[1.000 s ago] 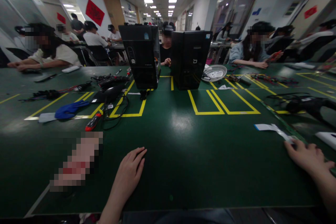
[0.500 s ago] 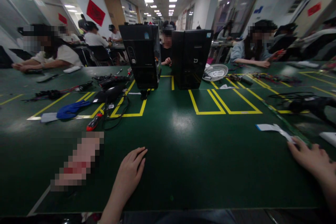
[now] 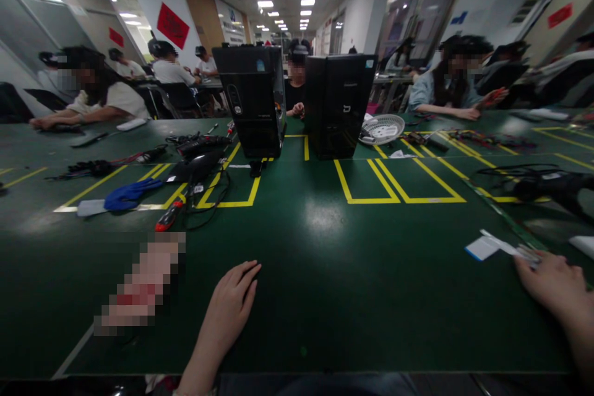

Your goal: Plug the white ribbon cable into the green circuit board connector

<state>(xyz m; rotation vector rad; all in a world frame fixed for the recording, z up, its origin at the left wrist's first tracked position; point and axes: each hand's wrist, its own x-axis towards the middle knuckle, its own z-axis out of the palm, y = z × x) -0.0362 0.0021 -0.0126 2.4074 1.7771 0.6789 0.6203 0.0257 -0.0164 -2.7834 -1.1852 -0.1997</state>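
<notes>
My left hand [image 3: 231,306] lies flat on the green table [image 3: 325,272] near its front edge, fingers together and stretched out, holding nothing. My right hand [image 3: 552,288] is at the far right, its fingertips pinching the end of a white flat ribbon strip [image 3: 499,246] whose blue-tipped end lifts off the table. Two black computer towers [image 3: 253,102] [image 3: 338,105] stand upright at the middle of the table, well beyond both hands.
A red-handled screwdriver [image 3: 167,216], black cables [image 3: 204,189] and a blue glove [image 3: 127,193] lie at left. A white fan grille [image 3: 383,129] sits behind the right tower. Dark cables [image 3: 542,182] lie at far right. Several people sit around the tables behind.
My right hand has drawn the white ribbon strip towards me and to the right, and its far end has lifted and folded. The left hand has stayed put.
</notes>
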